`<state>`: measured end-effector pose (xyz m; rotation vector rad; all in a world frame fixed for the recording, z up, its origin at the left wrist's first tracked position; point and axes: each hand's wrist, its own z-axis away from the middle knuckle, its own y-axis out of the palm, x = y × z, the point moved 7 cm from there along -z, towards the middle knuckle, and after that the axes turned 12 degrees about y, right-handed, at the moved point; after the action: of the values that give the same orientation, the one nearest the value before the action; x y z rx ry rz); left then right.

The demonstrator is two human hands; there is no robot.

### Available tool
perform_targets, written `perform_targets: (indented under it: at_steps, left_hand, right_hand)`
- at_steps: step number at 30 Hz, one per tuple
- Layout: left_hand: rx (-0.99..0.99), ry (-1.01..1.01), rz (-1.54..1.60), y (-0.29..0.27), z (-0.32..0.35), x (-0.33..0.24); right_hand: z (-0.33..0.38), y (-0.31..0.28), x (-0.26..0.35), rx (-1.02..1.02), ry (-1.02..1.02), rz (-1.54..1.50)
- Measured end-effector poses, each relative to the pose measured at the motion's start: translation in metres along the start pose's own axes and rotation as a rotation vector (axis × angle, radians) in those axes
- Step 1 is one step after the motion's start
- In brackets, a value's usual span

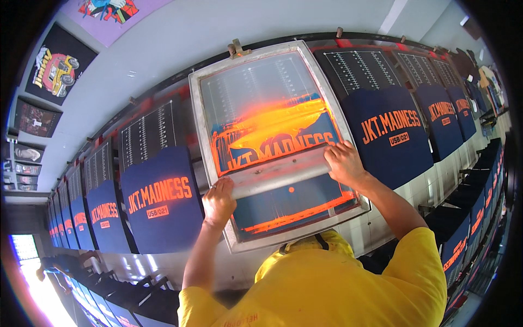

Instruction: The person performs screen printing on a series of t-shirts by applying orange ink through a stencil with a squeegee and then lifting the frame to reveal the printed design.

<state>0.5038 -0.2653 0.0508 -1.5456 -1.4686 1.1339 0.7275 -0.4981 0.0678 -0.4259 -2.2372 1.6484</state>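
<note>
Both my hands grip a wide squeegee (278, 175) with a pale grey holder, laid crosswise over a framed printing screen (248, 60). My left hand (219, 203) is closed round its left end. Higher up, my right hand (344, 164) is closed round the right end, so the squeegee slants slightly. Wet orange ink (278, 122) lies thick on the mesh beyond the squeegee, with lettering showing through. A thinner orange streak (289, 216) crosses the near part of the mesh. What lies beneath the screen shows only dimly through it.
Navy fabric pieces with orange lettering lie on dark boards on both sides, such as one at left (158, 226) and one at right (381, 109). A metal bracket (237, 49) stands at the screen's far edge. More printed pieces (460, 240) line a rack at the right.
</note>
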Motion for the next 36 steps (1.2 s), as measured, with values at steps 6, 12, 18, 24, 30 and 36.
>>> perform_targets:
  at_steps: [6,12,18,24,30,36]
  left_hand:
    - [-0.003,-0.033,0.043,0.011,-0.051,0.046]
    - [0.129,-0.083,0.021,0.006,-0.077,0.064]
    - [0.146,-0.145,0.048,-0.012,-0.079,0.065]
    - [0.082,-0.156,0.07,-0.03,-0.068,0.047]
    - [0.056,-0.117,0.036,-0.048,-0.024,-0.003]
    - [0.008,-0.077,0.094,-0.055,0.036,-0.073]
  right_hand:
    - [-0.066,0.012,-0.023,0.11,0.067,0.004]
    - [-0.099,0.012,-0.043,0.181,0.07,-0.043]
    - [-0.109,-0.009,-0.035,0.237,0.088,-0.021]
    - [-0.094,-0.033,-0.031,0.115,0.062,-0.035]
    - [-0.028,-0.05,-0.013,0.101,0.046,-0.014]
    - [0.073,-0.059,0.016,0.122,0.078,-0.002]
